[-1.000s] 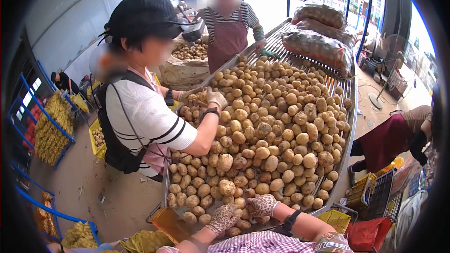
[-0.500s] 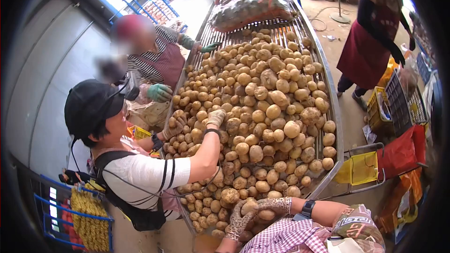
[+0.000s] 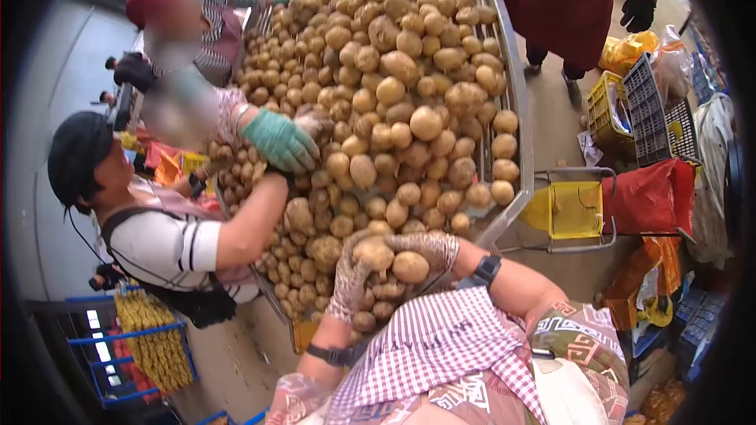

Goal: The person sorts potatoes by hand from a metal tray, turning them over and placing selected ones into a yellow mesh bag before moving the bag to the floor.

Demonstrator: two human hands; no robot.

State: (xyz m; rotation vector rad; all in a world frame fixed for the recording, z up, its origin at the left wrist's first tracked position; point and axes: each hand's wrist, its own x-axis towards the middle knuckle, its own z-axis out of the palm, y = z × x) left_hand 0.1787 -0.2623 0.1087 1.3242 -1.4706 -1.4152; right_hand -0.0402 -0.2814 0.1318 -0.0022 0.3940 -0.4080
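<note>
My left hand (image 3: 347, 277), in a spotted glove, is closed around a potato (image 3: 372, 253) at the near end of the sorting table. Beside it, my right hand (image 3: 438, 249) in a matching glove curls round a second potato (image 3: 410, 267), its fingertips close to the first one. Several smaller potatoes (image 3: 386, 291) lie just below my hands. A large heap of potatoes (image 3: 394, 71) covers the slatted table (image 3: 516, 102) beyond them.
At the left, a co-worker in a black cap (image 3: 83, 157) reaches into the heap. A green-gloved hand (image 3: 281, 142) of another person overlaps that arm. Farther right stand a person in a dark red apron (image 3: 559, 0), a yellow crate (image 3: 575, 210) and a red sack (image 3: 650, 197).
The view has tilted down and shifted right. My hands have drawn slightly apart, showing two potatoes more plainly. The green-gloved hand has reached over the potatoes, and the right-hand person has come nearer the table.
</note>
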